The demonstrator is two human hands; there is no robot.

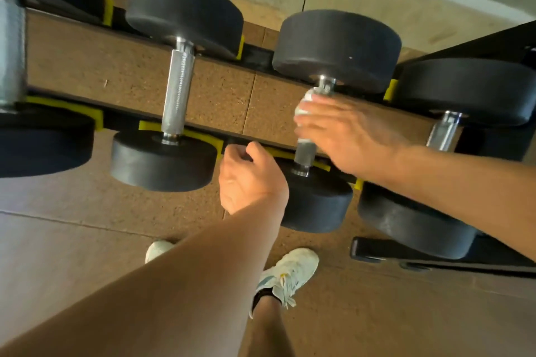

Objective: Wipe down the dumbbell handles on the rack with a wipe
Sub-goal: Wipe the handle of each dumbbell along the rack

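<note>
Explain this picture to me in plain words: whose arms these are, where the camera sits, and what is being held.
The camera is worn on a person's head and looks down, so both arms are that person's own, and their white sneakers show on the floor below. In front stands a dumbbell rack with yellow cradles, holding black dumbbells with metal handles. The right hand is wrapped round the handle of one dumbbell, with a white wipe between fingers and metal: it is cleaning it. The left hand holds no object; its curled fingers rest at the rack's front rail. The neighbouring handle to the left is bare and untouched right now.
</note>
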